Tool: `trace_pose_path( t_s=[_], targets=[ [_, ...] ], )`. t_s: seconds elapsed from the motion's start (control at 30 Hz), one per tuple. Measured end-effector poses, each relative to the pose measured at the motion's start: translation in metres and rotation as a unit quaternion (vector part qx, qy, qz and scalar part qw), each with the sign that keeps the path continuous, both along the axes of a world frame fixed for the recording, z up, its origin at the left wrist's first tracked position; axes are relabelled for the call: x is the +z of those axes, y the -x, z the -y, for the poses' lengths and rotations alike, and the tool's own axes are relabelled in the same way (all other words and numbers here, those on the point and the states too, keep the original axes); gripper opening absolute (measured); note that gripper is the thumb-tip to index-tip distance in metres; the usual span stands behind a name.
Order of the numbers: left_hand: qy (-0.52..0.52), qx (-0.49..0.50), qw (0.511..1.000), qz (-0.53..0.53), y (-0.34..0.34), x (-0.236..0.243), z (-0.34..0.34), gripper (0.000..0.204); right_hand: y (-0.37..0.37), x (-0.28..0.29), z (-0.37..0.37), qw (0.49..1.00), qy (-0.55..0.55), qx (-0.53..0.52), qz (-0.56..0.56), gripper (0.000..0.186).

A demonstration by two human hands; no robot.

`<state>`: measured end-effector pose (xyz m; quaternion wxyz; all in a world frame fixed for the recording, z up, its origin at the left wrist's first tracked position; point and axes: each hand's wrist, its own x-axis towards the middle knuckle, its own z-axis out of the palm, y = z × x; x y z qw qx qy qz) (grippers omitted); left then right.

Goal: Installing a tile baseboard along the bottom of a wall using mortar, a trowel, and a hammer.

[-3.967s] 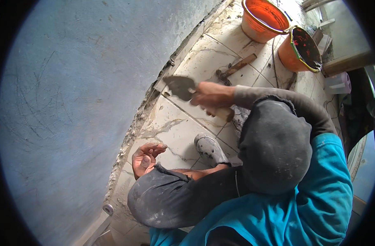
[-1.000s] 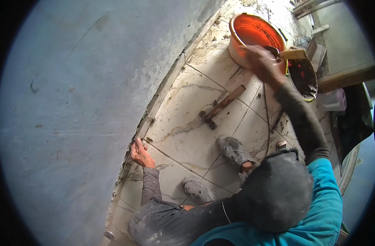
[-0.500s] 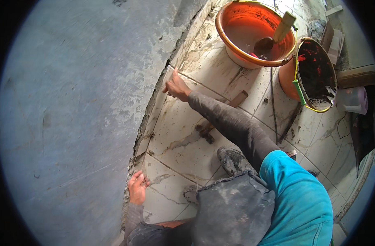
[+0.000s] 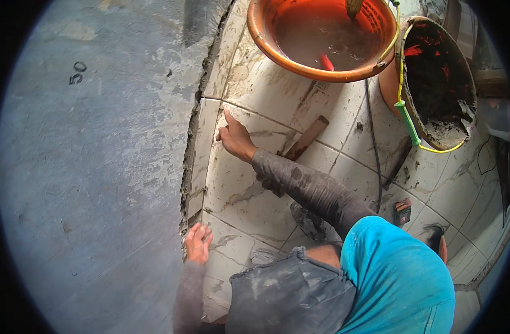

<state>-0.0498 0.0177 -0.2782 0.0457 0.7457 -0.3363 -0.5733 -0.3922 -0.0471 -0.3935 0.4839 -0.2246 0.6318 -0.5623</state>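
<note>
My right hand (image 4: pixel 236 140) reaches forward and presses a fingertip on the narrow skirting tile (image 4: pixel 202 146) that stands along the foot of the grey plastered wall (image 4: pixel 93 167). It holds nothing. My left hand (image 4: pixel 198 242) rests with loose fingers on the same strip nearer to me, also with nothing in it. A hammer with a wooden handle (image 4: pixel 306 137) lies on the marble-look floor tiles (image 4: pixel 238 195), partly hidden under my right forearm.
An orange basin (image 4: pixel 266 47) of cloudy water with a tool handle standing in it sits at the top. Beside it is a black bucket (image 4: pixel 438 78) with mortar. A dark cable (image 4: pixel 373 150) and a small box (image 4: pixel 402 210) lie to the right.
My right hand held a trowel, carried it to the orange basin and left it there, then came back to the skirting tile. My left hand stayed low on the strip.
</note>
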Motion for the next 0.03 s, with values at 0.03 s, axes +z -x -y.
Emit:
trace_pose_path(
  t_s=[0.03],
  targets=[
    [0.056,0.075,0.995,-0.035,-0.0013,-0.0184,0.0014,0.058,-0.0016,-0.0027,0.0003,1.000,0.000,-0.001,0.007,0.066]
  ],
)
